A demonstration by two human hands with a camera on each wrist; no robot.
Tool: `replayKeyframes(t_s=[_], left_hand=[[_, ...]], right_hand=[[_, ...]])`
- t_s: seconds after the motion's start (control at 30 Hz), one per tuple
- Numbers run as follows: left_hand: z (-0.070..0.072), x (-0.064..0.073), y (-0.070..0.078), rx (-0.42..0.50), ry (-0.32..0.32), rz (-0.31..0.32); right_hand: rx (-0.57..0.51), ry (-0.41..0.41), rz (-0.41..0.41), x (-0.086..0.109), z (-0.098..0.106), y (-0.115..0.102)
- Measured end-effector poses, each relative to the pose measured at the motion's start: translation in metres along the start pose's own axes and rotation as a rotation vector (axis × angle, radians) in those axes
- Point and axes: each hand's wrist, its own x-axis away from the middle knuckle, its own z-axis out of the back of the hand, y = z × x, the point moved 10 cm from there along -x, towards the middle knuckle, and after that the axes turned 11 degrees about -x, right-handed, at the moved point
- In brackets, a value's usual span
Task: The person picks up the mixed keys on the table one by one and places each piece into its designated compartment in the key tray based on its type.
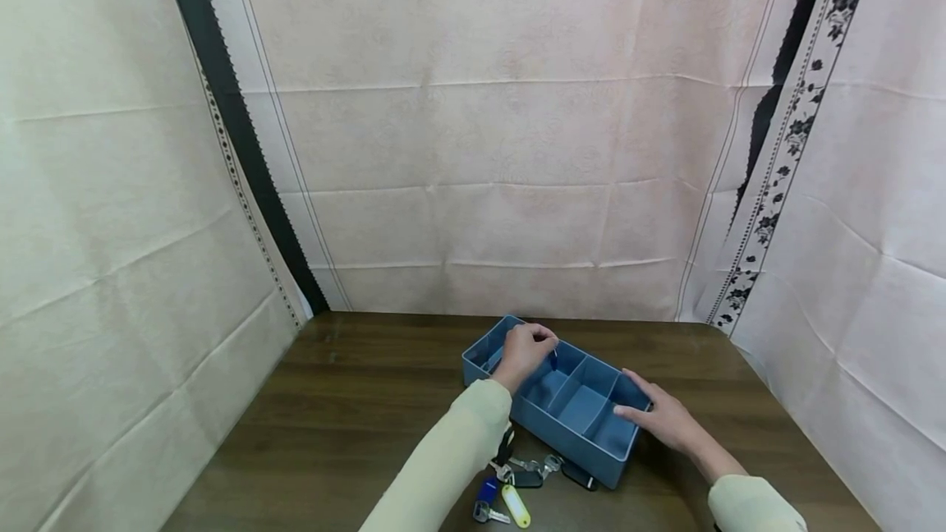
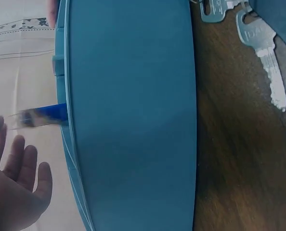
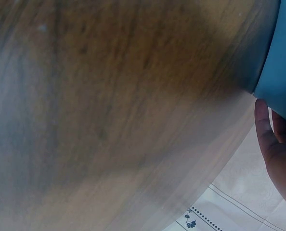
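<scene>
A blue divided tray (image 1: 569, 437) stands at an angle on the brown table. My left hand (image 1: 525, 353) is above its left half, pinching a small blue tag (image 1: 553, 360) that hangs inside the tray's rim. In the left wrist view the blue tag (image 2: 54, 114) is blurred, with a clear or shiny end toward the fingertips of the left hand (image 2: 18, 178). At the tray's right end my right hand (image 1: 665, 417) holds the corner, thumb over the near part and fingers along the far rim. The right wrist view has the right hand (image 3: 280, 154) against the outer wall.
In front of the tray lie several keys, with a blue key tag (image 1: 488, 488), a yellow key tag (image 1: 516, 506) and dark fobs. A single key (image 2: 270, 62) shows beside the tray wall. Pale cloth (image 1: 473, 146) hangs behind the table and at both sides.
</scene>
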Motion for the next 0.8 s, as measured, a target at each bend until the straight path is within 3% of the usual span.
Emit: replayKeyframes(t_s=[0.23, 0.8], left_hand=[[-0.002, 0.0, -0.003, 0.017, -0.043, 0.0], [0.014, 0.004, -0.002, -0.013, -0.072, -0.019]], right_hand=[[0.006, 0.003, 0.003, -0.001, -0.001, 0.0], [-0.006, -0.005, -0.005, 0.001, -0.002, 0.0]])
